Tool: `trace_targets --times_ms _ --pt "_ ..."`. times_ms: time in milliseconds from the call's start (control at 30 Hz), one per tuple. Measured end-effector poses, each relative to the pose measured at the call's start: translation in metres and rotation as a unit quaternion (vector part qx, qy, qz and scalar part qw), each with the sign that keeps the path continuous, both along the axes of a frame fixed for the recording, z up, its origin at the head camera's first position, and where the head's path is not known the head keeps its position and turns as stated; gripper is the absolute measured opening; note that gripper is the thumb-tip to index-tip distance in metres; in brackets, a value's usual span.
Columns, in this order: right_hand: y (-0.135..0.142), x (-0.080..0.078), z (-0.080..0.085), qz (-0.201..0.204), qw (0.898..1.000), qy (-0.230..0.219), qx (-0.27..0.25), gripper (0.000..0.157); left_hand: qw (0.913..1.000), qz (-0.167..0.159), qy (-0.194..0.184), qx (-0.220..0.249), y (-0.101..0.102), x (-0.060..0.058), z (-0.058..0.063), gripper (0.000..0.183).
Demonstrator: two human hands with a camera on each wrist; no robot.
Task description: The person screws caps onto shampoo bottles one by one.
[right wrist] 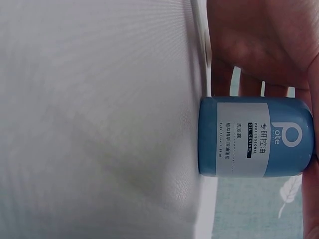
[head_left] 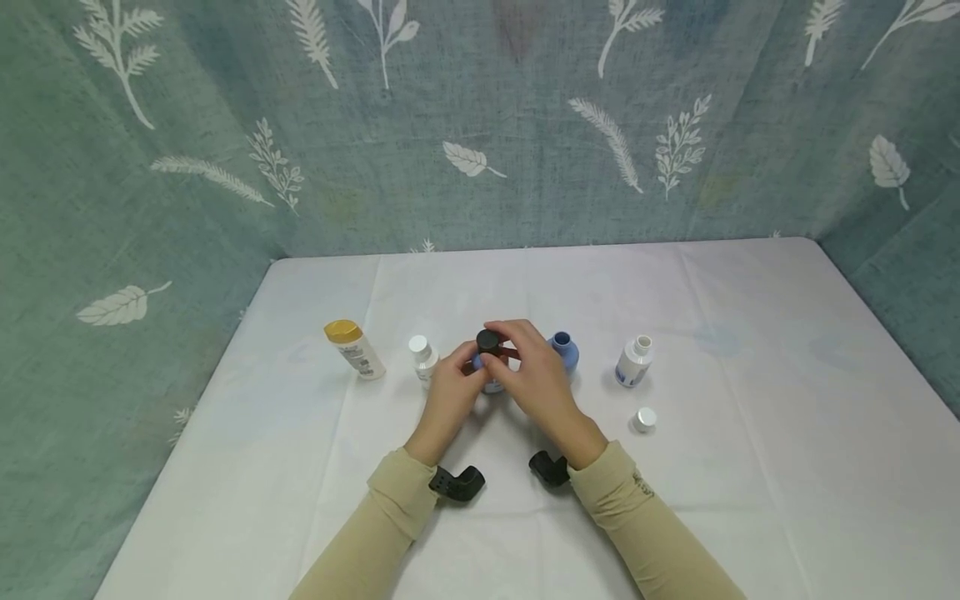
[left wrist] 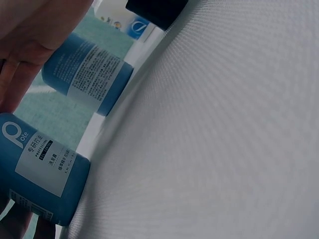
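Note:
A blue shampoo bottle (right wrist: 244, 137) with a pale label stands upright on the table between both hands. The left hand (head_left: 447, 387) grips it near the shoulder from the left side. At its top is a black cap (head_left: 487, 339), which the right hand (head_left: 536, 379) pinches between thumb and fingers. In the head view, the hands hide much of this bottle. Just beyond the right hand is a second blue bottle (head_left: 565, 350), uncapped, its dark mouth facing up; the left wrist view shows its label side (left wrist: 89, 74).
To the left stand a white bottle (head_left: 423, 358) with a white cap and a cream bottle (head_left: 360, 354) with a yellow cap. At right, an uncapped white bottle (head_left: 633, 362) stands behind a loose white cap (head_left: 644, 419). A white cloth (head_left: 750, 467) covers the table.

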State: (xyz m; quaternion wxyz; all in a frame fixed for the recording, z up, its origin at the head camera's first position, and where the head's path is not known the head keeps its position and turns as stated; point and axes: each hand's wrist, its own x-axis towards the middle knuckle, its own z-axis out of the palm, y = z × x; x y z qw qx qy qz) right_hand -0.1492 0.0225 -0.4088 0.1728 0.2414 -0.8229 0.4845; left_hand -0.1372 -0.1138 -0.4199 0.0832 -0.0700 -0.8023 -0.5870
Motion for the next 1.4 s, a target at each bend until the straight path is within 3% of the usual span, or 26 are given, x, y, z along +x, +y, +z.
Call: trace_targets --times_ms 167,300,400,633,733,967,1400 --pt "-0.001 -0.001 0.0 -0.003 1.0 0.006 -0.001 0.038 0.9999 -0.002 0.01 0.005 -0.005 -0.011 -0.02 0.022" --pt "-0.001 0.001 0.0 0.002 1.0 0.004 0.0 0.04 1.0 -0.003 0.002 0.009 -0.005 -0.011 -0.021 0.023" --pt "0.0 0.003 0.001 0.007 1.0 0.0 -0.001 0.038 1.0 -0.004 -0.004 0.006 -0.004 -0.009 -0.018 0.024" --pt "0.002 0.003 0.002 0.016 1.0 -0.002 -0.008 0.043 0.9999 -0.003 0.013 -0.008 0.002 0.004 0.007 0.023" --pt "0.003 0.004 0.002 0.022 1.0 -0.002 -0.011 0.039 0.9999 0.001 0.01 -0.01 0.003 0.005 0.008 0.022" --pt "0.002 0.004 0.002 0.035 0.999 0.003 -0.021 0.033 1.0 0.004 0.001 -0.003 -0.004 -0.008 -0.018 0.02" --pt "0.001 0.002 0.0 0.022 0.999 0.019 -0.027 0.029 1.0 0.007 0.002 -0.003 -0.004 -0.009 -0.02 0.018"
